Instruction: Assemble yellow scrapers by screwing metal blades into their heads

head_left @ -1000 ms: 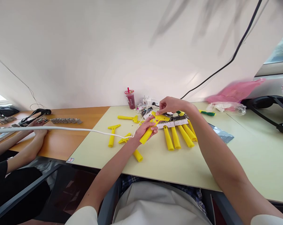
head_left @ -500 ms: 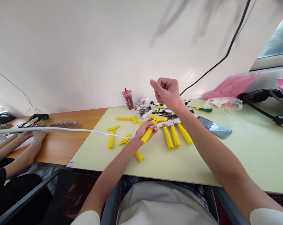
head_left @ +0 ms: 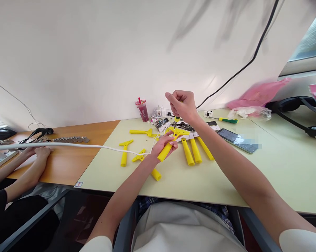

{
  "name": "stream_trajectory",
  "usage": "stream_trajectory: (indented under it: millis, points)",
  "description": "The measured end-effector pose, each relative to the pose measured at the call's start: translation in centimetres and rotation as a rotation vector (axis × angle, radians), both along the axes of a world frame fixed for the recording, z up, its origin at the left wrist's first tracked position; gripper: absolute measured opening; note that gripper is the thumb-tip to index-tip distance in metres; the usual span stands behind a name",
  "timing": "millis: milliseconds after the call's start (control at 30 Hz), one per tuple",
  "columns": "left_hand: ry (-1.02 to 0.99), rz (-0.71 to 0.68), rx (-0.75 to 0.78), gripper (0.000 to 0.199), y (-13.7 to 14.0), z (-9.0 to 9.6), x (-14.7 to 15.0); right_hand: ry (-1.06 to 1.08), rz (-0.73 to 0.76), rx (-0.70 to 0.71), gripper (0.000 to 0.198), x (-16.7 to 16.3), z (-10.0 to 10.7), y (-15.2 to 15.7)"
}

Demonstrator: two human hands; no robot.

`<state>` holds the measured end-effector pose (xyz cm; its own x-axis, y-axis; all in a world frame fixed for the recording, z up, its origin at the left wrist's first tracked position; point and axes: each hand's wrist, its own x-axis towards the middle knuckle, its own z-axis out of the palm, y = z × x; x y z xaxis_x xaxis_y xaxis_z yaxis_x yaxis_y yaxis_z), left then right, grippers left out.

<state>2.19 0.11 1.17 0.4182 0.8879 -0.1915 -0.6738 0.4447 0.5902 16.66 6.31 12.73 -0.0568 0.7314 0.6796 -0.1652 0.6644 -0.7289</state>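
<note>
My left hand (head_left: 162,145) is closed around a yellow plastic scraper (head_left: 166,150), its wide head pointing away from me. Above it my right hand (head_left: 182,105) grips a screwdriver (head_left: 177,119) with a yellow-green handle, fist closed and thumb up. The shaft points down and its tip is at the scraper's head; whether it sits in a screw is too small to see. Several more yellow scrapers (head_left: 124,154) lie to the left of my left hand. Yellow handles (head_left: 196,152) lie side by side to the right, below my right forearm.
A red drink cup (head_left: 142,110) stands by the wall near chargers and cables. Farther right are a phone (head_left: 236,140), another screwdriver (head_left: 228,120), plastic bags (head_left: 257,94) and a black headset (head_left: 291,119). A white cable (head_left: 81,144) crosses the left. Another person's hands (head_left: 41,154) rest at the brown table.
My right hand has come slightly down and left, with the screwdriver's shaft now visible at the scraper's head. The left hand and its scraper have shifted only slightly to the right.
</note>
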Motion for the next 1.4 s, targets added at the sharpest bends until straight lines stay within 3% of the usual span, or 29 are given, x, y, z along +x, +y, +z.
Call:
stream_trajectory:
  millis: [533,933,1033,1200,1400]
  points:
    - [0.032,0.006,-0.002,0.051,0.5,-0.7,-0.1,0.001,0.017,-0.024,0.075,-0.3,-0.4,0.4]
    - [0.062,0.027,0.001,0.049,0.2,-0.1,0.1,-0.014,-0.074,-0.026,0.072,0.3,-0.2,0.7]
    - [0.053,0.037,-0.035,0.048,-0.2,0.4,0.5,-0.128,-0.096,0.016,0.061,0.7,-0.2,1.0]
    - [-0.019,0.069,-0.111,0.044,-0.5,1.4,1.2,-0.35,-0.103,0.129,0.012,1.7,0.0,1.3]
    - [-0.12,0.131,-0.096,0.047,0.4,1.5,1.5,-0.501,-0.084,0.203,0.008,2.8,0.1,2.1]
